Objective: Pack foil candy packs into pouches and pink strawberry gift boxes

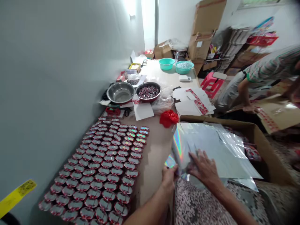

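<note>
My left hand [170,177] grips rainbow-glinting left edge of shiny sheets [211,139]; my right hand [205,167], fingers spread, lies on top. Sheets rest across open cardboard box [270,153], right of red-edged, silver-topped pieces [100,177] lined in rows on brown table [153,159]; two metal bowls [120,92] stand beyond.

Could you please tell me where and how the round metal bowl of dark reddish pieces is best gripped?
Probably the near rim of the metal bowl, from the camera wearer's side: its round edge stands above a flat white card there, while another silver bowl crowds its left and clear plastic its right.
</note>
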